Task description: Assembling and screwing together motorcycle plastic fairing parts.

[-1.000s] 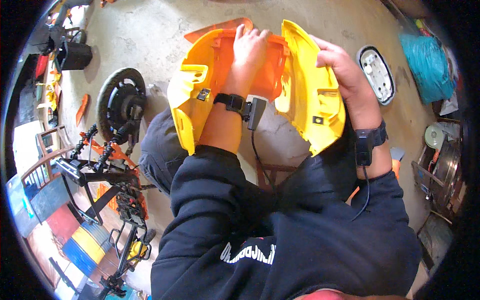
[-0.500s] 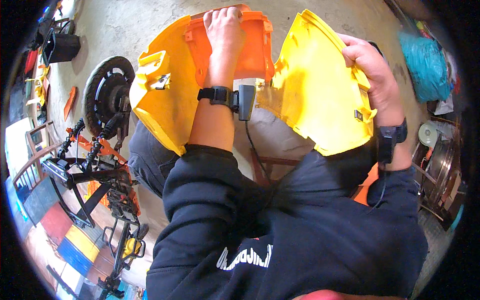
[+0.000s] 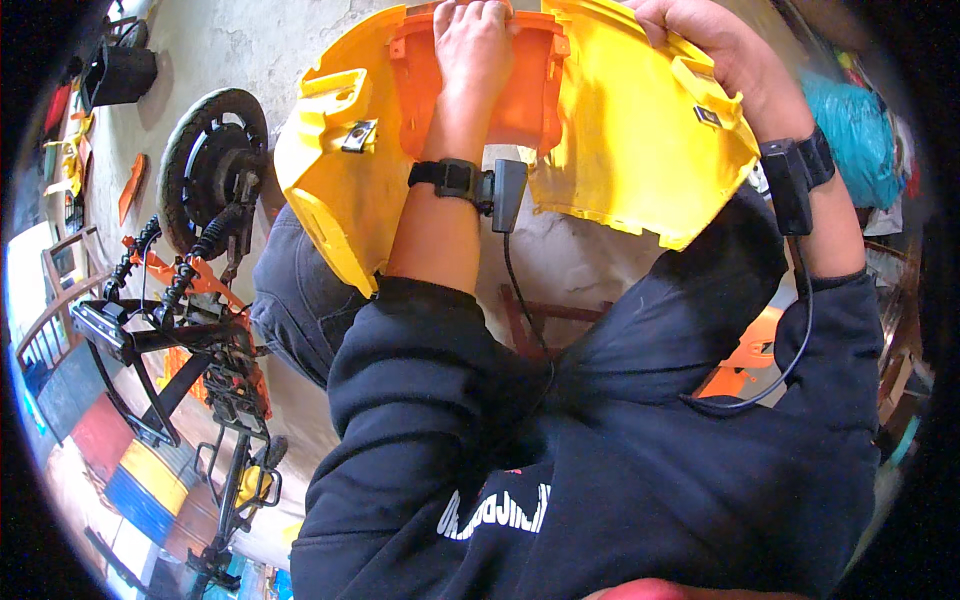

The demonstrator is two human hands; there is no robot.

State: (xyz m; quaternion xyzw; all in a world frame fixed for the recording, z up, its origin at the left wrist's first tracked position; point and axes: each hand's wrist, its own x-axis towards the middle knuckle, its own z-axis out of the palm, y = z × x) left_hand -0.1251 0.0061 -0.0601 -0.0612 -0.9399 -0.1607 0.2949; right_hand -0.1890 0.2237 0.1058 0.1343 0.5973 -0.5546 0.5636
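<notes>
- Orange panel [image 3: 538, 85]: top edge gripped by left hand [image 3: 475, 40].
- Right yellow fairing [image 3: 640, 130]: upper edge gripped by right hand [image 3: 692, 25].
- Left yellow fairing [image 3: 385, 195]: long axis fore-and-aft, tip pointed toward person [image 3: 620, 480].

Forearms [image 3: 433, 243] extended forward, left fingers [image 3: 482, 14] curled

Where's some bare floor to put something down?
The bare floor between the black tub, the wheel and the left yellow panel looks roomiest; a smaller patch lies between the legs. Crowded: left, around the vehicle frame; right, by the teal bag.
</notes>
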